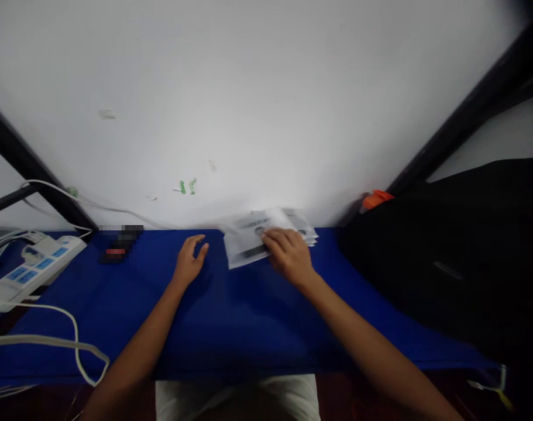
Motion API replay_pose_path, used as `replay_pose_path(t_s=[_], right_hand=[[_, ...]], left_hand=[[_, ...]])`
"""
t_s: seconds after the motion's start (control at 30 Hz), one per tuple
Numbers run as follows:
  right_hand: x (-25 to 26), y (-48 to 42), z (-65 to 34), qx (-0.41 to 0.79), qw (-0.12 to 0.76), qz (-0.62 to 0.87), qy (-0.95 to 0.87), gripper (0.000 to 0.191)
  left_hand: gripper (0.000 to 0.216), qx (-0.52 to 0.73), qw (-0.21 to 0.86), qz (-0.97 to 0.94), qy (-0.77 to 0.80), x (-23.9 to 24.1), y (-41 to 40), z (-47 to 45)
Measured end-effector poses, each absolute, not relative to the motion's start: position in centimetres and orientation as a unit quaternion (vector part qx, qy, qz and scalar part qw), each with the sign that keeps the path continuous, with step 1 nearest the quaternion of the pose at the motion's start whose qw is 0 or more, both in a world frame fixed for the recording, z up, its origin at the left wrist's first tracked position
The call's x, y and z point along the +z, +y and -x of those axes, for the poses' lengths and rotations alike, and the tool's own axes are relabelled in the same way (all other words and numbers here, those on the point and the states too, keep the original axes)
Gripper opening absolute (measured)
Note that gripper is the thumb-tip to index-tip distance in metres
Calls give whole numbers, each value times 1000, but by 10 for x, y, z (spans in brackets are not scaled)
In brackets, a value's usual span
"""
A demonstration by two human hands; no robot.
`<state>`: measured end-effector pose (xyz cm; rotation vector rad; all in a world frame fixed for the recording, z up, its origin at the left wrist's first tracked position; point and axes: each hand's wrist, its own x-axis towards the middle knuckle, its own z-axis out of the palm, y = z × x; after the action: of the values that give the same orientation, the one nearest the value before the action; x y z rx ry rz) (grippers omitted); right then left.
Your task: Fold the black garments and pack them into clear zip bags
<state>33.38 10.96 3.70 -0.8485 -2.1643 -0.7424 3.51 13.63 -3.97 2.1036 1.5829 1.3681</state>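
Along the near left of the smooth blue surface (248, 327), I see a rounded white cable (47, 338) looping. Farther on, the left hand (191, 260) shows thumb and fingers spread, while the right hand (290, 257) pinches a thin, flat white packet (244, 237) with dark print, near the surface's far edge, overlapping layered packets (308, 222). Beyond, I see a matte white wall (266, 105) bearing ragged green scraps (187, 187).

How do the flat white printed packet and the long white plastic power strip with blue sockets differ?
The white printed packet is thin and sheet-like; the white plastic power strip is a thick, long bar. The packet bears dark print; the strip has blue socket faces. The right hand holds the packet; the strip lies untouched. Both are mainly white.
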Motion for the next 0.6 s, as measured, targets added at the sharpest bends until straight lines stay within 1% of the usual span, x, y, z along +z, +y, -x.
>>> replay_pose_path(t_s=[0.1,0.2,0.37,0.47,0.53,0.6], right_hand=[[20,90,-302,-234,327,277,-873,31],[-1,86,-285,-195,306,278,-890,28],[-27,96,-283,-121,265,303,-907,27],[-34,97,-284,-57,253,301,-918,30],[-35,97,-285,-14,252,291,-923,34],[-33,96,-287,19,249,281,-927,37]], left_hand=[[34,500,85,-671,541,-34,137,-28],[31,505,97,-666,541,-33,137,-25],[26,463,123,-708,519,-35,132,-32],[26,417,147,-757,481,-34,125,-42],[32,369,165,-796,451,-32,118,-49],[47,295,172,-835,431,-30,112,-55]])
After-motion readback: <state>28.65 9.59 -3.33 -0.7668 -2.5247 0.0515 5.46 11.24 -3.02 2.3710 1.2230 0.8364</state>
